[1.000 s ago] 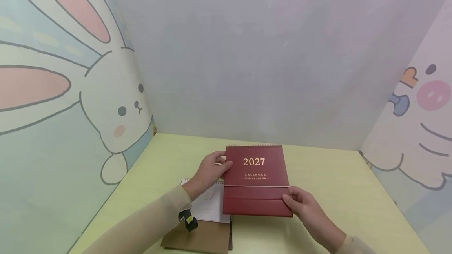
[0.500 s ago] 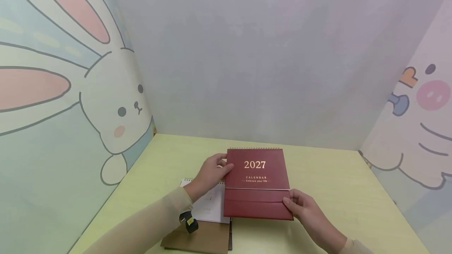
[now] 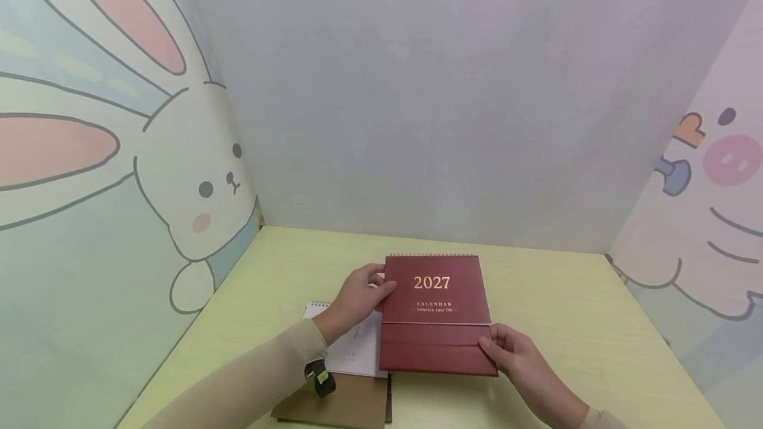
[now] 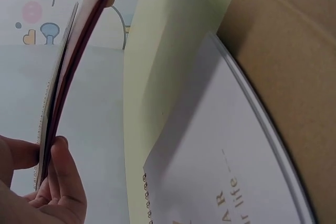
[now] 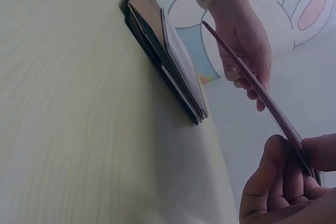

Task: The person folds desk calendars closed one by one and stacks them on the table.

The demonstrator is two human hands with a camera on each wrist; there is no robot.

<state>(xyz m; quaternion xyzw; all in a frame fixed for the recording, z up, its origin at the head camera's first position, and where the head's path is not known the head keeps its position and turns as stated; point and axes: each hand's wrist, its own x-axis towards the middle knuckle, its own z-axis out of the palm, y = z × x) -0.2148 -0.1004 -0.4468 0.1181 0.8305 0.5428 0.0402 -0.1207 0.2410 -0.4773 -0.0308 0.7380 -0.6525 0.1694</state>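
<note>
A dark red 2027 desk calendar [image 3: 438, 336] with a spiral binding along its top is held up above the table between both hands. My left hand [image 3: 357, 300] pinches its left edge near the top, thumb on the cover and fingers behind. On the lower right edge, my right hand [image 3: 524, 366] pinches it in the same way. In the right wrist view the red calendar [image 5: 262, 95] appears edge-on, apart from the table. Below and to the left lies a white-covered calendar [image 3: 357, 353] with a brown base [image 3: 340, 399], partly hidden by the left forearm.
Under the white calendar sits a dark one [image 5: 157, 66], making a small stack on the pale yellow table [image 3: 566, 323]. A grey-white backdrop [image 3: 429, 118] stands behind. Cartoon-printed panels rise at the left [image 3: 185, 217] and right [image 3: 703, 217].
The red calendar has come down slightly toward the table and nearer me, with a small drift to the right. Both hands have moved along with it, keeping their grip. The stack has stayed put.
</note>
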